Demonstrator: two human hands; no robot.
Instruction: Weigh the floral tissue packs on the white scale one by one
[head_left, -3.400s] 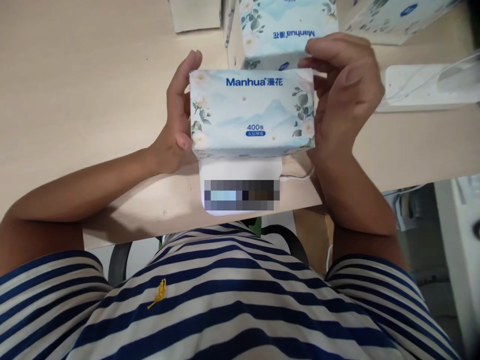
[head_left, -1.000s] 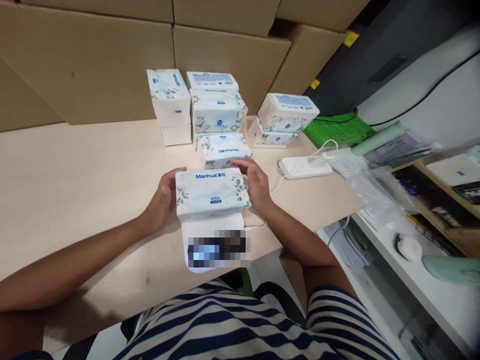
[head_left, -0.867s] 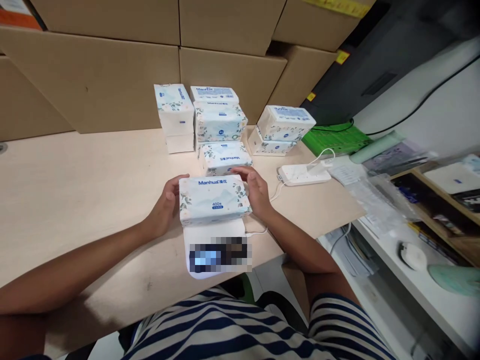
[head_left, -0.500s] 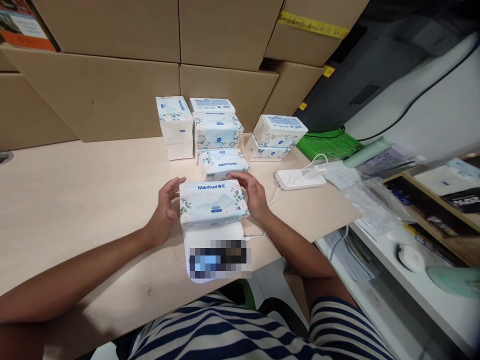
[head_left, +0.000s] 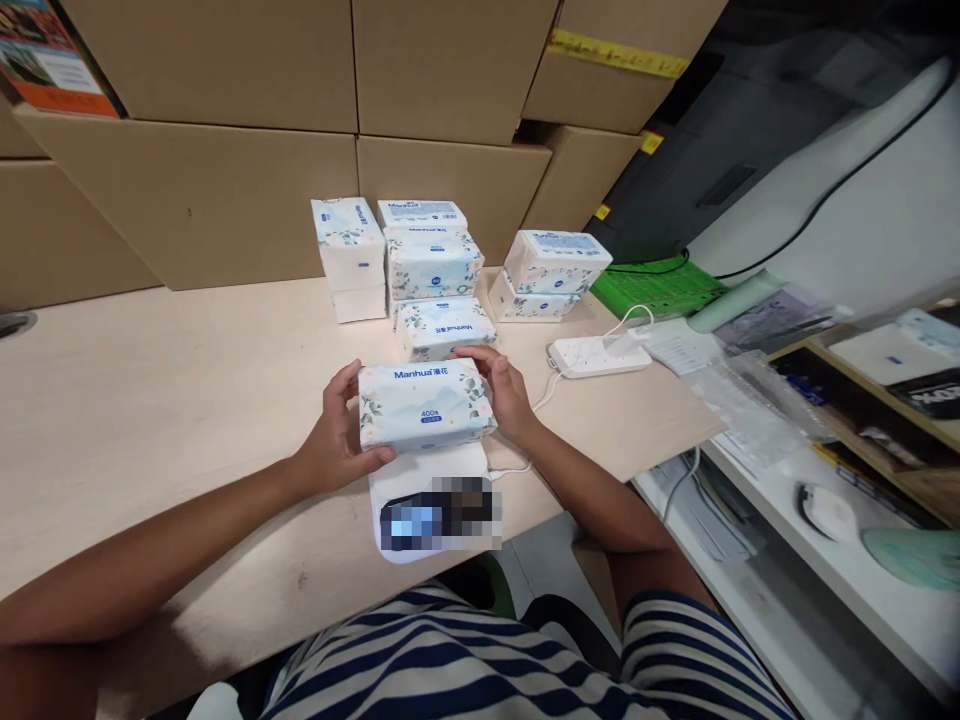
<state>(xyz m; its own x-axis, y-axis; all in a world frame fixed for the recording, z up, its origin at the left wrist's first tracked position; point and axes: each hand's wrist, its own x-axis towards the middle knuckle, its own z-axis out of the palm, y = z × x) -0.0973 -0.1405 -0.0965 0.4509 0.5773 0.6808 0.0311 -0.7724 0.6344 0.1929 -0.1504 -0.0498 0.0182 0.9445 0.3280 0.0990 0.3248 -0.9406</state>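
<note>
A pack of tissues (head_left: 420,405), white and pale blue with leaves and "Manhua" print, is in front of me over the rear part of a white, round-cornered device (head_left: 386,485). At the pack's left end is my left hand (head_left: 337,430), its thumb along the front lower edge and its fingers behind. My right hand (head_left: 514,400) is closed against the right end, fingers curled round the back corner; its thumb is mostly hidden. Just behind stands another tissue pack (head_left: 446,330). The device's near part is blurred out by pixelation.
Stacked tissue packs stand at the back left (head_left: 351,260), middle (head_left: 435,265) and right (head_left: 555,275). Cardboard boxes (head_left: 247,200) line the table's rear. A white power strip (head_left: 600,355) with cables lies to the right, near a green crate (head_left: 652,288) and a cluttered shelf.
My left hand has moved in and closed on the left end of the pack, its thumb now across the front edge. My right hand stays at the other end. The view has shifted slightly.
</note>
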